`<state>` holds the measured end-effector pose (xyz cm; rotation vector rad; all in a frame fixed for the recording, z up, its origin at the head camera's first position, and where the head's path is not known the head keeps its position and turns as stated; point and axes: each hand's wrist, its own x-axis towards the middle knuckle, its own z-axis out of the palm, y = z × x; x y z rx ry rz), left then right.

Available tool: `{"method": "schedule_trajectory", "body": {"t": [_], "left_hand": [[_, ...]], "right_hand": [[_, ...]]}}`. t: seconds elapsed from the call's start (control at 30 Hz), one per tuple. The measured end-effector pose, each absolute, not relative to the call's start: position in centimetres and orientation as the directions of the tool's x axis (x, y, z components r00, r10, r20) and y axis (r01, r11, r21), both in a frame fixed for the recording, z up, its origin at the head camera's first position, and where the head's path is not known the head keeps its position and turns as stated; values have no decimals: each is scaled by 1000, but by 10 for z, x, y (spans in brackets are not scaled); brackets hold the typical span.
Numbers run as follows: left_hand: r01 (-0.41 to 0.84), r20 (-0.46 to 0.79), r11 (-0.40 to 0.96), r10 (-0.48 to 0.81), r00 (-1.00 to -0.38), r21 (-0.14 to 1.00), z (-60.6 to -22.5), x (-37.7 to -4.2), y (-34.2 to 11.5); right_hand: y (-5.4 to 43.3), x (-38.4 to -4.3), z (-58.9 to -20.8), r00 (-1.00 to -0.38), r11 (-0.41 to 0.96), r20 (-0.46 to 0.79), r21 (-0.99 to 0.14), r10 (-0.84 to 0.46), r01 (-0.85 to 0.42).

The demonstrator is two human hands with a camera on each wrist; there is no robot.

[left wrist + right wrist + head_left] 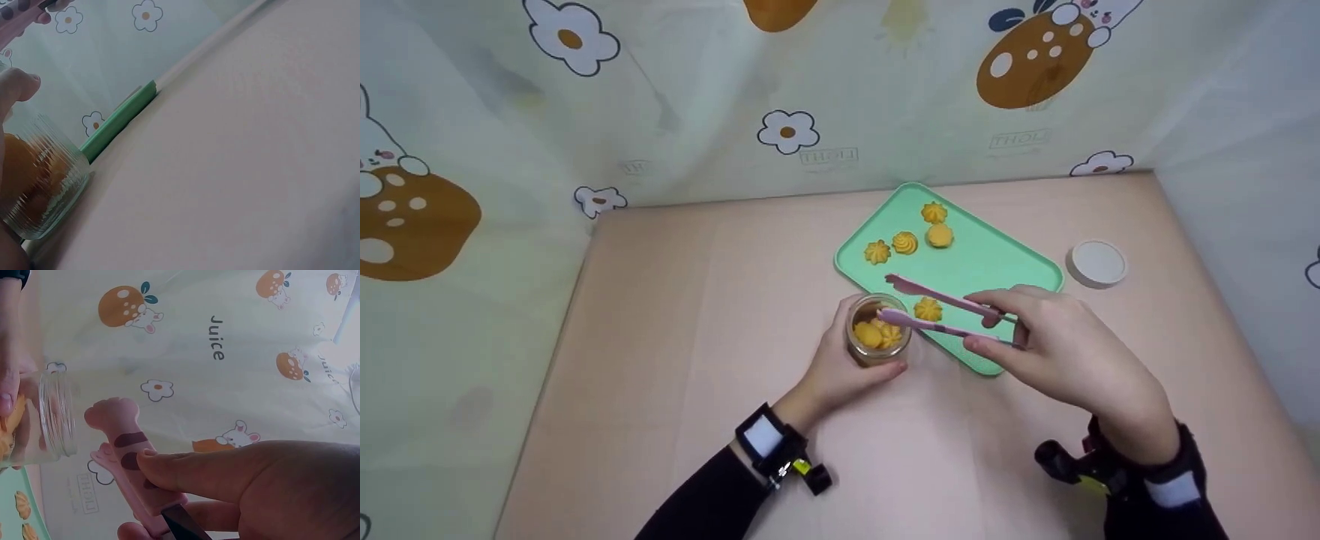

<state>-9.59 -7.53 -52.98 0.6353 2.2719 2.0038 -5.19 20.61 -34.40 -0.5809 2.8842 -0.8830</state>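
Observation:
My left hand (840, 367) grips a clear glass jar (877, 356) with several yellow cookies (877, 334) inside. In the left wrist view the ribbed jar (50, 185) stands at the tabletop beside the tray edge. Pink paw-tipped tongs (941, 294) are in my right hand (1065, 345), thumb on one arm and fingers on the other. Their arms are spread with nothing between the tips, and the lower tip overlaps the jar mouth in the head view. The right wrist view shows the tongs (126, 439) just off the threaded jar rim (64, 416).
A green tray (997, 262) lies behind the jar, bearing several piped cookies (905, 242); one cookie (928, 309) sits near its front edge, under the tongs. A white round lid (1097, 263) lies right of the tray. Patterned curtain (697, 112) borders the table's back and sides.

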Motion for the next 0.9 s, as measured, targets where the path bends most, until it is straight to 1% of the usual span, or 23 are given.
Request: {"method": "schedule_trajectory", "body": {"t": [0.1, 0.23, 0.53, 0.67, 0.9], "left_hand": [[265, 224, 85, 328, -918, 961, -529, -95, -76], [276, 235, 88, 326, -916, 957, -529, -96, -75], [278, 240, 73, 331, -913, 958, -527, -96, -73], [275, 236, 78, 329, -914, 958, -526, -95, -74], [279, 237, 86, 330, -914, 956, -527, -95, -74]], "right_hand": [[209, -57, -346, -928, 756, 70, -560, -365, -339], [212, -67, -350, -938, 759, 74, -568, -338, -318], [222, -90, -366, -974, 802, 23, -564, -224, -198], [226, -103, -377, -983, 817, 19, -554, -181, -161], [233, -126, -406, -994, 835, 60, -538, -96, -113]]}}
